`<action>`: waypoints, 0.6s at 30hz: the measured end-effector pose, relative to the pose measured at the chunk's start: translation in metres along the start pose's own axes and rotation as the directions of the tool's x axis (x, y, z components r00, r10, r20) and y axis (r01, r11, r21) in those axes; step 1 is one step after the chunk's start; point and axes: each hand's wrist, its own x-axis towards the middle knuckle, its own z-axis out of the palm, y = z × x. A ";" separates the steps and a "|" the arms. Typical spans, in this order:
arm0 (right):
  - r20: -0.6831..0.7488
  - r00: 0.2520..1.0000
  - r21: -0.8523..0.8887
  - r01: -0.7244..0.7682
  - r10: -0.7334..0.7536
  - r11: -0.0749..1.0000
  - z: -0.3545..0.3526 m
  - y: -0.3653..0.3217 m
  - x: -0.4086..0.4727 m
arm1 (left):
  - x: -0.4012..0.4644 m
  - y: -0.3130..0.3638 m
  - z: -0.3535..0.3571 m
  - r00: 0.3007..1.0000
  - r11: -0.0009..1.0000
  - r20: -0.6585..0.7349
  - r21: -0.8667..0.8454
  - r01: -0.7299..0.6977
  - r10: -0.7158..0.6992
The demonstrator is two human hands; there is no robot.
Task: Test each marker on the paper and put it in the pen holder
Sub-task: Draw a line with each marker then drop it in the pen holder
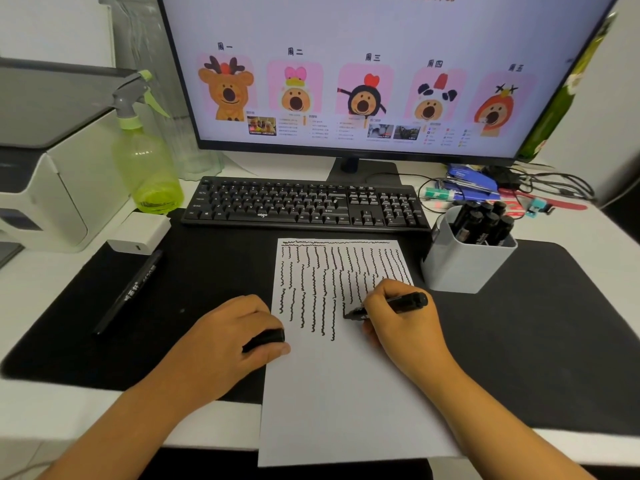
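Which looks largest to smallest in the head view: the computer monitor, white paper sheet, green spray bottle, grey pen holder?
1. Computer monitor
2. White paper sheet, though enlarged by nearness to the camera
3. Green spray bottle
4. Grey pen holder, close to the bottle, so unsure

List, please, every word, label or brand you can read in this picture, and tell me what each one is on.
"aigo": front edge of the keyboard.
"周一", "周二", "周三", "周四", "周五": above the five cartoon bears on the monitor.
Orange heading at the top of the screen: cut off, unreadable.
Small text under the bears: too small to read.
White print on the marker lying on the mat: blurred.
Print on the markers in the pen holder: blurred.
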 end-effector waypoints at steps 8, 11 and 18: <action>0.037 0.999 0.030 0.010 -0.011 0.999 -0.001 0.003 -0.003 | -0.001 -0.003 0.002 1.000 1.000 -0.002 -0.017 -0.003 0.003; 0.053 0.998 0.023 0.026 -0.028 0.999 -0.001 0.004 -0.003 | -0.001 -0.002 0.002 1.000 1.000 -0.002 -0.005 0.001 -0.001; 0.063 0.997 0.024 0.038 -0.040 0.999 -0.001 0.004 -0.005 | 0.000 0.001 0.000 1.000 1.000 0.006 0.015 0.011 -0.011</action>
